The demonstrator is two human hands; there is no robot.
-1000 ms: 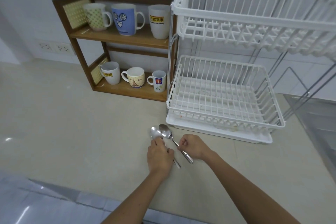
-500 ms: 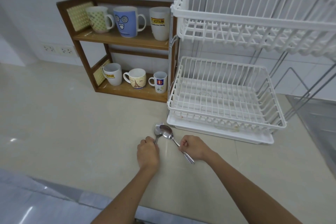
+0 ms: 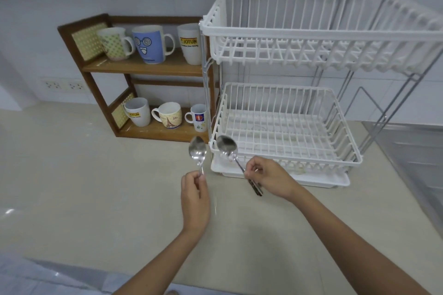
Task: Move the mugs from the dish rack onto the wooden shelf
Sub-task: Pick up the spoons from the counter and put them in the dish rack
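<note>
The wooden shelf (image 3: 143, 68) stands at the back left with several mugs on it. On its top board are a green-patterned mug (image 3: 115, 43), a blue face mug (image 3: 148, 44) and a white Jotun mug (image 3: 190, 44). On the bottom board stand another Jotun mug (image 3: 137, 112), a cream mug (image 3: 169, 115) and a small white mug (image 3: 199, 117). The white two-tier dish rack (image 3: 285, 31) holds no mugs. My left hand (image 3: 194, 199) grips a metal spoon (image 3: 197, 151) upright. My right hand (image 3: 269, 177) holds a second spoon (image 3: 227, 145) in front of the rack's lower basket (image 3: 223, 112).
The beige counter (image 3: 84, 175) stretches left and toward me. A steel sink (image 3: 417, 158) lies at the right edge. Wall sockets (image 3: 64, 85) sit on the white tiled wall left of the shelf. A white drip tray (image 3: 335, 181) lies under the rack.
Both hands have lifted the two spoons off the counter. The spoons now point up and apart, one in each hand.
</note>
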